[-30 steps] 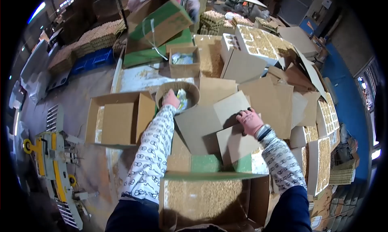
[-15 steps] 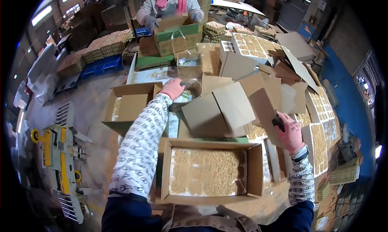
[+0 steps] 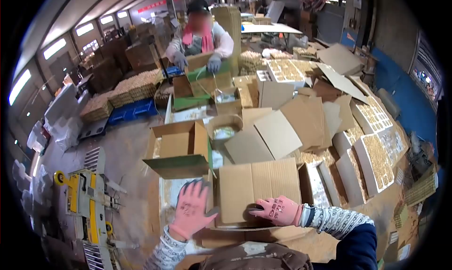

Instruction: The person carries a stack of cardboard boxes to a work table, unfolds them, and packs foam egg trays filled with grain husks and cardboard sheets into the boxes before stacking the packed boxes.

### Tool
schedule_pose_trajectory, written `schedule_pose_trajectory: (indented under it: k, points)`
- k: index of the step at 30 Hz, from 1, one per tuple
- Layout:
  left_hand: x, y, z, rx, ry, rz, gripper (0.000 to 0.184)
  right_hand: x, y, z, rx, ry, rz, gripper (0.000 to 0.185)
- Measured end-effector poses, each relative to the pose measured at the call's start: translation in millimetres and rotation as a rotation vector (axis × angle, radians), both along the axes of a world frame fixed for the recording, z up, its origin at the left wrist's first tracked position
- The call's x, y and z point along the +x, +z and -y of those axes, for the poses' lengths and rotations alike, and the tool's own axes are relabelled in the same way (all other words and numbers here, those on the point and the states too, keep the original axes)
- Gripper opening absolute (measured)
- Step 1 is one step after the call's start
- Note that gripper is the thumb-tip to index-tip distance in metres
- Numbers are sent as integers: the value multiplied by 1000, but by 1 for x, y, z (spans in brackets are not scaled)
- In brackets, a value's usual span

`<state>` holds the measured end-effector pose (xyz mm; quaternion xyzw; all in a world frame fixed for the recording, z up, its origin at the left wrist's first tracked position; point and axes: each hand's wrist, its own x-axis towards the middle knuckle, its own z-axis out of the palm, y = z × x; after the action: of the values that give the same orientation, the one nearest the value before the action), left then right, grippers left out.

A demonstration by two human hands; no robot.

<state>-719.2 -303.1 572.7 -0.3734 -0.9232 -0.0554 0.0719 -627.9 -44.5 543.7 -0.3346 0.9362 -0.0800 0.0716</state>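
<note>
A flat brown cardboard sheet (image 3: 256, 185) covers the open box (image 3: 278, 233) in front of me, hiding what is inside. On the sheet's near right part rests my right hand (image 3: 281, 211) in a pink glove, its fingers curled against the cardboard. My left hand (image 3: 192, 209), also pink-gloved, is raised at the box's left side with fingers spread and nothing in it. Beyond it stands another open carton (image 3: 176, 145) with a brown panel inside. A round container (image 3: 225, 128) with packets in it sits to that carton's right.
Loose cardboard sheets (image 3: 278, 133) lie in a pile ahead. White foam trays (image 3: 374, 161) filled with grainy brown material stand at the right. Across the table, a person in grey gloves handles a green-and-brown box (image 3: 207, 77). A yellow-and-grey machine (image 3: 92, 204) stands at the left.
My right hand has brought the cardboard sheet from the right pile over the box. My left hand has come back from the round container to the box's left side. The view has tilted up.
</note>
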Motion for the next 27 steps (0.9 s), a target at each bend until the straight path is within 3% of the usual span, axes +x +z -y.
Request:
schedule_pose_trajectory:
  k: [3,7,9,10,12,14,15,16,18,20,22,24,25,26,27]
  points:
    - [5,-58,19,731,116,618,57,-4,-48,-4,-55,55,243,57]
    - [7,-110,6,1207,86,752,62,-13,-39,-15,-19,-75,419,58]
    - [7,-100,8,1195,84,649,63,-22,-20,-36,-50,-196,413,57]
    - [6,-97,7,1189,84,601,63,-24,0,-36,-56,-270,376,66]
    - [7,-100,5,1170,87,563,63,-16,1,-30,177,-295,-17,74]
    - [7,-104,2,1145,88,528,63,-9,-34,-27,415,-220,67,81]
    - [8,-99,3,1104,107,511,60,-7,-33,-31,384,-222,80,78]
    - [9,-89,3,1072,125,485,58,-12,-22,-40,269,-233,179,73]
    - [8,-82,9,991,141,412,53,-2,7,-71,-171,-300,58,69]
    - [10,-85,18,895,139,324,48,18,34,-106,-484,-552,-168,70]
    - [11,-77,15,856,120,359,40,38,40,-134,-667,-857,-116,70]
    - [10,-62,5,765,47,398,38,46,-17,-170,-1135,-1041,516,73]
    - [4,-63,4,652,-13,348,37,48,-47,-165,-987,-1062,527,74]
    - [-7,-74,5,471,-143,315,38,42,-82,-165,-1142,-971,758,75]
    - [-13,-82,-2,358,-268,319,39,38,-69,-123,-1399,-1118,836,69]
